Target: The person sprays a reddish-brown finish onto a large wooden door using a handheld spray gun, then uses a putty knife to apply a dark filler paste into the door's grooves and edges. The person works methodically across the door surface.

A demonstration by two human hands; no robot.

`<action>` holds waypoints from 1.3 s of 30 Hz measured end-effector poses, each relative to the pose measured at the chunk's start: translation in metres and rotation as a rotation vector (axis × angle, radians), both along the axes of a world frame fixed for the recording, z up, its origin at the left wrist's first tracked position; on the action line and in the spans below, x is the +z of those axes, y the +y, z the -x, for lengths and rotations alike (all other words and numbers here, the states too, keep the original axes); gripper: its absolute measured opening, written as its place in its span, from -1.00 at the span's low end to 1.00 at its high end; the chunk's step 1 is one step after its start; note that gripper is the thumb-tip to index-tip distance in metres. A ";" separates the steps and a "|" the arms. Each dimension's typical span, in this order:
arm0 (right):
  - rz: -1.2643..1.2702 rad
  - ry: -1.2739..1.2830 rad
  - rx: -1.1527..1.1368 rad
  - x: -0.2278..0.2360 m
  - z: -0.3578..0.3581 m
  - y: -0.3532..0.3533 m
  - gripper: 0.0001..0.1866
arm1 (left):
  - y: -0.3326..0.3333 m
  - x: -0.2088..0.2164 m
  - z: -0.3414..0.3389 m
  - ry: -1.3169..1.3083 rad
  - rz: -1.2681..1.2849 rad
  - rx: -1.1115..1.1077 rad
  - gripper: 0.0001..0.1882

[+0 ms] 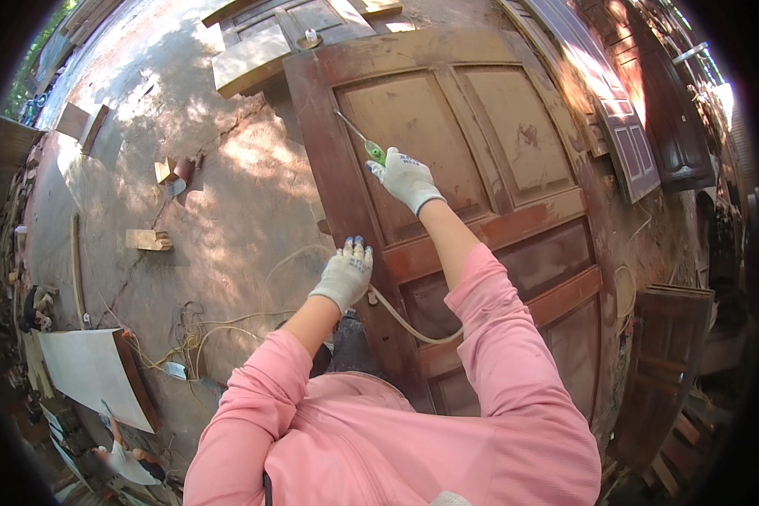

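A large brown panelled wooden door [405,263] lies in front of me, its surface dulled with dust. My right hand [409,179], in a white work glove, is closed round the green and clear handle of a screwdriver [374,152]. The thin metal shaft points away to the left, its tip by the far left corner of a recessed panel [409,126]. Also gloved, my left hand [346,274] rests at the door's left edge with its fingers stretched out and holds nothing. A pale hose [413,331] runs across the door beneath my right arm.
More doors lean at the right [624,139] and lower right [662,363]. Wood blocks [149,240] and tangled cords [198,337] lie on the floor at left. A white board [93,371] and another person [126,462] are at the lower left. A small bottle [311,35] stands beyond the door.
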State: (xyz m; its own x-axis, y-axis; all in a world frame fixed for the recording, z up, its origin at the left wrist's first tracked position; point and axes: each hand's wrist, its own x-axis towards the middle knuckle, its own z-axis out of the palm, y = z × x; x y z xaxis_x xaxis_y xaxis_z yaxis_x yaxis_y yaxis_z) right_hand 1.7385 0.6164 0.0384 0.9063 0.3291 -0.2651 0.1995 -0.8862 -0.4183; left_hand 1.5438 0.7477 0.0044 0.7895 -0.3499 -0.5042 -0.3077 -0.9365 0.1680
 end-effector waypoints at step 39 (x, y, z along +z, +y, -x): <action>-0.034 0.040 -0.771 0.007 0.278 -0.216 -0.45 | -0.027 0.009 0.025 -0.059 0.011 -0.202 -0.38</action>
State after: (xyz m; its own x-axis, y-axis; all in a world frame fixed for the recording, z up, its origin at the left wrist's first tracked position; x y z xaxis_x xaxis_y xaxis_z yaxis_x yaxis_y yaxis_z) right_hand 1.4604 0.4001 0.0452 0.8725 -0.3830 -0.3035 -0.4849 -0.7550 -0.4414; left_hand 1.5192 0.7206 0.0130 0.7306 -0.5094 -0.4547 -0.4989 -0.8529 0.1539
